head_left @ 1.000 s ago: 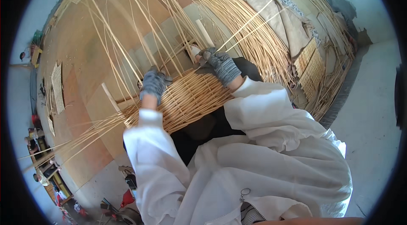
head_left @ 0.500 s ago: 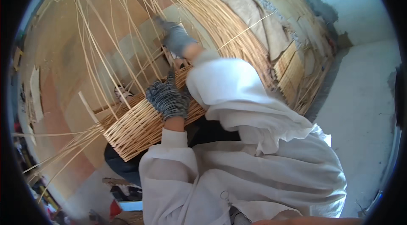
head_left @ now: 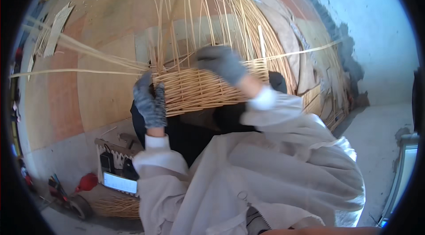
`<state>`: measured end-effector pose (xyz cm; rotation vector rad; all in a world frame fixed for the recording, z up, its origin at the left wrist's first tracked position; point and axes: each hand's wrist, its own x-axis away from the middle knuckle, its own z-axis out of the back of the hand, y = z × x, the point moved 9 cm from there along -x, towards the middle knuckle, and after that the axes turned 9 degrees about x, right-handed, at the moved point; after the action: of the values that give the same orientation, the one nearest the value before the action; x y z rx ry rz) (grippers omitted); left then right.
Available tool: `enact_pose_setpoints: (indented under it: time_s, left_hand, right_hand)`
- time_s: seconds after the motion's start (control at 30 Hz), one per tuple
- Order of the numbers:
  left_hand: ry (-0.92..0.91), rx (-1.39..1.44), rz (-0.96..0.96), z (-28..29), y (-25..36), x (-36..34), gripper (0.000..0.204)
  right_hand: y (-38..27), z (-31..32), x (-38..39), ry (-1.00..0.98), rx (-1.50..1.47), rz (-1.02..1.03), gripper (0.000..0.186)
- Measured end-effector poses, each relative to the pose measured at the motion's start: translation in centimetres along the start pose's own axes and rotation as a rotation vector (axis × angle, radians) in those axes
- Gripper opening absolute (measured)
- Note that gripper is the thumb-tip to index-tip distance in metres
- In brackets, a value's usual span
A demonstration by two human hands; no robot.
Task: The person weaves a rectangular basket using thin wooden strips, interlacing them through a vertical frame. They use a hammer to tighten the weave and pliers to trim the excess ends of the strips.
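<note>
1. Woven wicker piece: lying across the person's dark-clad lap.
2. Left hand: gloved, clasping the piece's left end.
3. Right hand: gloved, blurred at its far edge; grasp cannot be determined.

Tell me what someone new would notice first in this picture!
Probably the woven wicker panel in the middle, with the gloved left hand at its left end and the right hand, blurred, over its top edge. Next, perhaps the long canes curving beyond it, and the bright screen at lower left.
</note>
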<state>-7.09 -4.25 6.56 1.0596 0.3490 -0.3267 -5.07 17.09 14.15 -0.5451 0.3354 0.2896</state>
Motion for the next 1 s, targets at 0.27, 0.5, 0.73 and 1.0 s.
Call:
enact_pose_setpoints:
  time_s: [0.27, 0.5, 0.73, 1.0]
  left_hand:
    - [-0.612, -0.127, 0.074, -1.5, -2.8, -3.3, 0.046]
    - [-0.831, -0.494, -0.006, -4.9, -7.4, -4.2, 0.053]
    - [-0.492, -0.317, 0.240, -1.2, -2.0, -1.2, 0.055]
    - [-0.451, -0.635, 0.144, -9.8, 4.0, -1.0, 0.078]
  right_hand:
    - [-7.3, -8.6, -5.9, -0.088, 0.038, 0.013, 0.016]
    - [-4.1, -9.5, -5.0, -0.269, 0.237, 0.101, 0.018]
    - [14.6, -8.1, 5.5, -0.344, -0.708, -0.824, 0.007]
    - [9.4, -5.1, -7.7, -0.027, -0.239, -0.233, 0.035]
